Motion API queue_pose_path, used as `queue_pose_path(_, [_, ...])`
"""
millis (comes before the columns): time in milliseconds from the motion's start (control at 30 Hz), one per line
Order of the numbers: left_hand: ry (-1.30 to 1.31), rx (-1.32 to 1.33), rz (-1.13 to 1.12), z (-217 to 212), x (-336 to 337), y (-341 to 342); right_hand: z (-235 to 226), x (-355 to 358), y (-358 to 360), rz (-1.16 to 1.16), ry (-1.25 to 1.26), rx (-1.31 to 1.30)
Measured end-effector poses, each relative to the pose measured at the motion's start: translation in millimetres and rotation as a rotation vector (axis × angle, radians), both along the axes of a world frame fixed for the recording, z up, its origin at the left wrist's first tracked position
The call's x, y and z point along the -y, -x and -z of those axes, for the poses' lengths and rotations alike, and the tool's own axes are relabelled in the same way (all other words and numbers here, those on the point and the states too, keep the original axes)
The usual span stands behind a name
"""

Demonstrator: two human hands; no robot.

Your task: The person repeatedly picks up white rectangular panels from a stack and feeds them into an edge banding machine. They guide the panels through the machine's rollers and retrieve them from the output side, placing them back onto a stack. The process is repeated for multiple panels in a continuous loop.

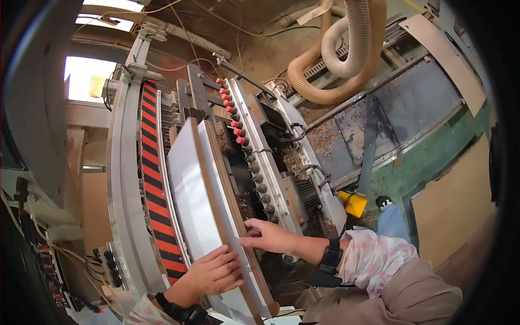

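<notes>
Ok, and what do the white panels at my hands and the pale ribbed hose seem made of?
White panels: probably wood-based board with a smooth, semi-gloss facing, since the edges show brown and the face reflects soft light.
Pale ribbed hose: likely matte flexible plastic, judging by its even ridges and looping bend.

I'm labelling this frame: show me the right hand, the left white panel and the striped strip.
Right hand [269, 236]: head view, back of the hand.
Left white panel [196, 195]: head view, broad white face.
Striped strip [153, 186]: head view, mid-length on its red-and-black face.
</notes>
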State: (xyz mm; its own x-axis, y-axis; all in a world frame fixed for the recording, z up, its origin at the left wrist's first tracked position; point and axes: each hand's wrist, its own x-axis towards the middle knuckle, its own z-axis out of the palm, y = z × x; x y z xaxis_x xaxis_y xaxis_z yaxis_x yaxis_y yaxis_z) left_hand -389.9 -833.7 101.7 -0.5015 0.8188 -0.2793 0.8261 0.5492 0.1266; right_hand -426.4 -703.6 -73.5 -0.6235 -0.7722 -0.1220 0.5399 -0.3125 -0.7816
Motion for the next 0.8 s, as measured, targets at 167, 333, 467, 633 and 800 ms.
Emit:
queue_pose_path(167, [-0.025,-0.062,0.004,-28,15,-5,-1,12,1,0.058,0.097,0.054])
queue_pose_path(333, [-0.007,-0.099,-0.074,-40,35,-27,-1,12,8,0.106,0.124,0.038])
queue_pose_path(467, [0.001,-0.007,-0.117,-45,22,-16,-3,9,18,0.086,0.084,-0.024])
queue_pose_path(633, [0.041,-0.02,-0.052,-39,29,-19,-10,17,21,0.087,0.126,0.023])
queue_pose_path(800, [0.003,-0.056,-0.015,-23,19,-8,-14,27,11,0.16,0.059,-0.059])
